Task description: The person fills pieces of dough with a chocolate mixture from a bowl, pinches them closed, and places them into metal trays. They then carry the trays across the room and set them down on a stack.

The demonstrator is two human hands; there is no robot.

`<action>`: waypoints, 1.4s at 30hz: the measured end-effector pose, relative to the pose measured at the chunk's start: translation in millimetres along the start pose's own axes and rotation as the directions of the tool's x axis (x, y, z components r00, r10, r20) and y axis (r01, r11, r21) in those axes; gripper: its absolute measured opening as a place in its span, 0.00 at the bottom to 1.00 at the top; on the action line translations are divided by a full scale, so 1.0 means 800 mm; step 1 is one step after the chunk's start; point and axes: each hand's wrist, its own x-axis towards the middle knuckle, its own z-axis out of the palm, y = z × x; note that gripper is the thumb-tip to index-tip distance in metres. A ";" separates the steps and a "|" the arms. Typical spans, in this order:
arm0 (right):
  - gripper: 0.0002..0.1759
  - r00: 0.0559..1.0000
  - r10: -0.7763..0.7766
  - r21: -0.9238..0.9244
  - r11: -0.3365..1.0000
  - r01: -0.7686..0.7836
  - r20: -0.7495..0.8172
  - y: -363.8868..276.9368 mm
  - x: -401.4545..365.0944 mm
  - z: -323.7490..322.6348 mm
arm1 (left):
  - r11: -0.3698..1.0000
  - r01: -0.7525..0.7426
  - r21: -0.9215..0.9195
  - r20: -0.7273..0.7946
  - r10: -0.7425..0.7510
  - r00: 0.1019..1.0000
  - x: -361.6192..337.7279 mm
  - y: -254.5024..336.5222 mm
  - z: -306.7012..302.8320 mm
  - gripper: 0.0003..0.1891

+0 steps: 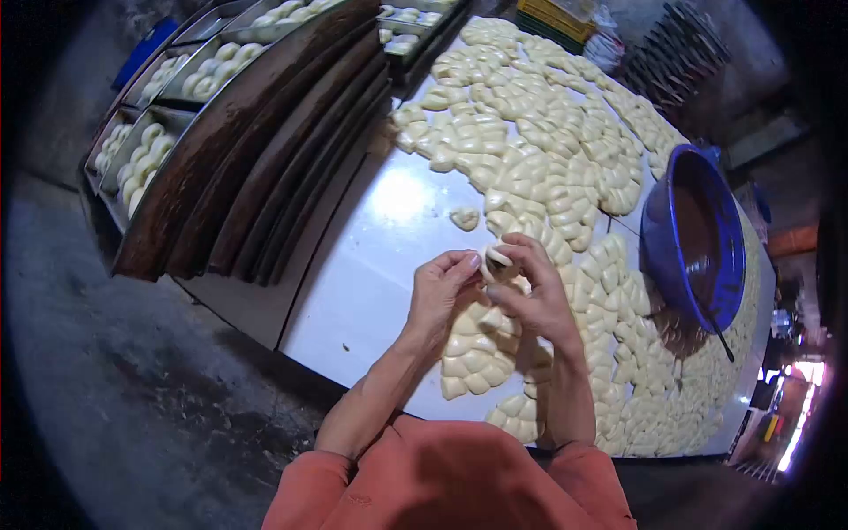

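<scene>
Between my two hands, above the white table (353, 283), is a small piece of pale dough (487, 259) with something dark at its middle. The fingertips of my left hand (442, 287) pinch its left edge. My right hand (541, 296) curls around the right side with thumb and fingers closed on it. Just beyond my hands lies a single loose dough piece (465, 218). Many pale flattened dough pieces (548, 181) cover the table beyond, beneath and to the right of my hands, pressed close together.
A blue basin (658, 234) of brown paste, a dark handle leaning out, stands at right. To the left are long dark brown boards (265, 141) and metal trays (181, 119) holding dough balls. Yellow crates (552, 26) and a dark stack (676, 53) stand behind.
</scene>
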 end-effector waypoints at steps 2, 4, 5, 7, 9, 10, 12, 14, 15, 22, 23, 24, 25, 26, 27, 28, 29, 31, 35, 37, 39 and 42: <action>0.31 0.988 -0.150 -0.201 0.969 0.141 -0.029 -0.003 0.003 0.037 | 0.998 -0.054 -0.033 -0.093 0.051 0.994 -0.007 0.007 -0.008 0.13; 0.25 0.963 -0.257 -0.394 0.896 0.205 -0.084 0.019 0.005 0.063 | 0.992 -0.121 0.025 -0.122 0.123 0.985 -0.014 0.009 -0.019 0.15; 0.22 0.946 -0.304 -0.456 0.862 0.223 -0.112 0.025 0.006 0.073 | 0.983 -0.163 0.081 -0.129 0.173 0.976 -0.018 0.011 -0.021 0.16; 0.19 0.947 -0.268 -0.376 0.908 0.186 -0.178 0.027 0.009 0.085 | 0.950 -0.244 0.193 -0.135 0.272 0.953 -0.025 0.017 -0.017 0.16; 0.16 0.960 -0.174 -0.221 0.967 0.125 -0.220 0.024 0.012 0.091 | 0.965 -0.236 0.118 -0.152 0.252 0.956 -0.026 0.019 -0.019 0.15; 0.14 0.970 -0.098 -0.105 0.992 0.075 -0.224 0.019 0.015 0.092 | 0.974 -0.220 0.060 -0.141 0.227 0.964 -0.026 0.023 -0.019 0.15; 0.08 0.953 0.208 0.301 0.944 -0.136 -0.219 0.006 0.016 0.100 | 0.986 -0.167 0.025 -0.100 0.169 0.981 -0.026 0.037 -0.020 0.15; 0.08 0.961 0.200 0.410 0.906 -0.107 -0.191 0.003 0.016 0.102 | 0.997 -0.019 0.072 -0.029 0.021 0.999 -0.023 0.050 -0.033 0.16; 0.07 0.965 0.194 0.462 0.882 -0.093 -0.175 0.002 0.016 0.103 | 0.994 0.053 0.099 0.004 -0.053 0.999 -0.021 0.056 -0.041 0.17; 0.22 0.982 -0.186 -0.022 0.982 0.185 -0.016 0.017 0.001 0.100 | 0.983 -0.001 0.186 -0.016 0.004 1.000 -0.032 0.080 -0.054 0.14; 0.20 0.977 -0.209 -0.025 0.978 0.208 -0.048 0.017 0.003 0.101 | 0.974 -0.025 0.225 -0.025 0.032 0.999 -0.038 0.081 -0.049 0.14; 0.17 0.970 -0.232 -0.030 0.973 0.230 -0.076 0.016 0.005 0.101 | 0.956 -0.105 0.273 0.033 0.100 0.994 -0.044 0.078 -0.049 0.13; 0.16 0.940 -0.323 -0.099 0.944 0.313 -0.110 0.015 0.009 0.103 | 0.960 -0.113 0.257 0.055 0.102 0.993 -0.044 0.077 -0.053 0.13; 0.15 0.901 -0.412 -0.168 0.906 0.389 -0.135 0.014 0.012 0.106 | 0.964 -0.119 0.240 0.074 0.104 0.992 -0.046 0.076 -0.061 0.12; 0.15 0.854 -0.497 -0.235 0.858 0.457 -0.151 0.013 0.014 0.111 | 0.967 -0.125 0.223 0.089 0.107 0.990 -0.048 0.075 -0.066 0.12; 0.16 0.860 -0.479 -0.212 0.872 0.442 -0.177 0.011 0.015 0.117 | 0.971 -0.128 0.202 0.118 0.106 0.987 -0.048 0.077 -0.068 0.10; 0.17 0.864 -0.468 -0.159 0.882 0.444 -0.186 0.019 0.015 0.123 | 0.963 -0.136 0.232 0.119 0.111 0.987 -0.047 0.076 -0.072 0.10; 0.19 0.873 -0.443 -0.052 0.895 0.443 -0.202 0.050 0.016 0.136 | 0.944 -0.149 0.294 0.121 0.118 0.986 -0.044 0.071 -0.083 0.10; 0.16 0.821 -0.418 -0.106 0.906 0.410 -0.389 0.053 0.019 0.159 | 0.936 -0.138 0.323 0.156 0.091 0.984 -0.054 0.066 -0.091 0.13; 0.10 0.871 -0.325 -0.063 0.944 0.325 -0.368 0.042 0.021 0.160 | 0.957 -0.131 0.261 0.161 0.091 0.983 -0.059 0.070 -0.086 0.15; 0.10 0.922 -0.220 -0.054 0.975 0.214 -0.319 0.048 0.024 0.161 | 0.933 -0.178 0.312 0.190 0.122 0.974 -0.056 0.068 -0.092 0.15; 0.09 0.975 0.080 0.038 0.997 -0.073 -0.209 0.033 0.026 0.164 | 0.908 -0.147 0.392 -0.022 0.169 0.985 -0.047 0.068 -0.105 0.10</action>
